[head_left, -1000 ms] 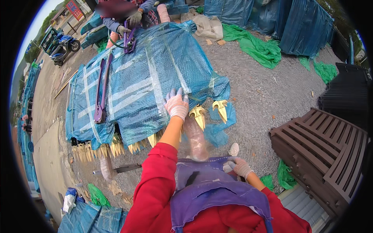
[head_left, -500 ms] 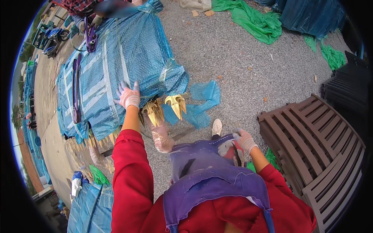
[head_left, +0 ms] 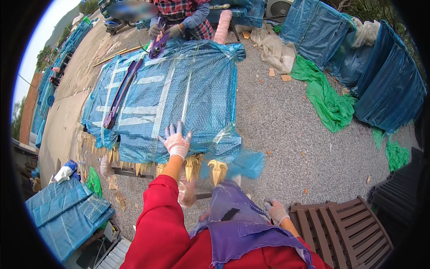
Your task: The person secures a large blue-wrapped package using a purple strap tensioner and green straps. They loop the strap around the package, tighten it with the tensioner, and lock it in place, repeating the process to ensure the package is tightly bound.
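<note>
My left hand (head_left: 176, 142), in a thin pale glove, lies flat with fingers spread on the near edge of a large bundle in blue bubble wrap (head_left: 204, 85). Strips of clear tape cross the wrap. Gold spear-shaped tips (head_left: 218, 170) stick out below its near edge, beside my left wrist. My right hand (head_left: 276, 211), gloved too, hangs low beside my purple apron (head_left: 251, 235). Its fingers look curled; whether anything is in them is hidden. On the bundle lies a long-handled purple tool (head_left: 122, 95). A co-worker's gloved hands (head_left: 166, 31) are at another purple tool (head_left: 157, 46) at the far edge.
Brown slatted panels (head_left: 342, 231) stand close at my right. Green sheeting (head_left: 324, 96) lies on the gravel, near upright blue-wrapped bundles (head_left: 389, 85). More blue-wrapped bundles (head_left: 67, 215) lie at left. A loose piece of bubble wrap (head_left: 251, 163) is beside the tips.
The view has tilted up, bringing the co-worker's hands and the far bundles into sight. My left hand stays on the wrap, fingers spread wider. My right hand remains low by the apron.
</note>
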A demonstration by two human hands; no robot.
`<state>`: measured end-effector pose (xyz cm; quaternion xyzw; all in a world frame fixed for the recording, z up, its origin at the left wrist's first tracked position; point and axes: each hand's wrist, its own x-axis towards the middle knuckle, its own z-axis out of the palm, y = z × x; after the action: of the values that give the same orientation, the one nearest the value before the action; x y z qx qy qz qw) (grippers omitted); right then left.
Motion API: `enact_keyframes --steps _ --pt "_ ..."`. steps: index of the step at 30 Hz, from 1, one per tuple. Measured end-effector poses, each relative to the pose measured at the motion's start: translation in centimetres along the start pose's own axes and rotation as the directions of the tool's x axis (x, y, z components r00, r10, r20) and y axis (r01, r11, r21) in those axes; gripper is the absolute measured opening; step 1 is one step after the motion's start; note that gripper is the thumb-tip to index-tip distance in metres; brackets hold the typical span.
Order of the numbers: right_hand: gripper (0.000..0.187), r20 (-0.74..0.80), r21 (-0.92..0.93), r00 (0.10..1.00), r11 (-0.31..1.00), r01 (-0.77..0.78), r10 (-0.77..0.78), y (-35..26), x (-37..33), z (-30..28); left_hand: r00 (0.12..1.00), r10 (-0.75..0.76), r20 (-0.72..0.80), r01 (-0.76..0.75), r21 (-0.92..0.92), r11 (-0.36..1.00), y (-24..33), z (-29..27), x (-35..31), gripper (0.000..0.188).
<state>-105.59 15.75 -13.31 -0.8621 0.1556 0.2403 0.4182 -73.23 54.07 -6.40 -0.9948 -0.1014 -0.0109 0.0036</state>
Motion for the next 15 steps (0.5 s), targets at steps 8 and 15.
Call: enact_keyframes --steps 8,15 --pt "0.032 0.055 -0.021 0.988 0.989 0.145 -0.144 -11.1 16.0 -9.6 0.983 0.039 0.177 -0.007 -0.180 0.984 -1.9 -0.7 0.5 0.072" --pt "0.030 0.171 -0.091 0.939 0.944 0.318 -0.299 -20.9 26.7 -13.1 0.970 -0.088 0.228 0.163 -0.333 0.929 -2.3 -3.0 1.6 0.074"
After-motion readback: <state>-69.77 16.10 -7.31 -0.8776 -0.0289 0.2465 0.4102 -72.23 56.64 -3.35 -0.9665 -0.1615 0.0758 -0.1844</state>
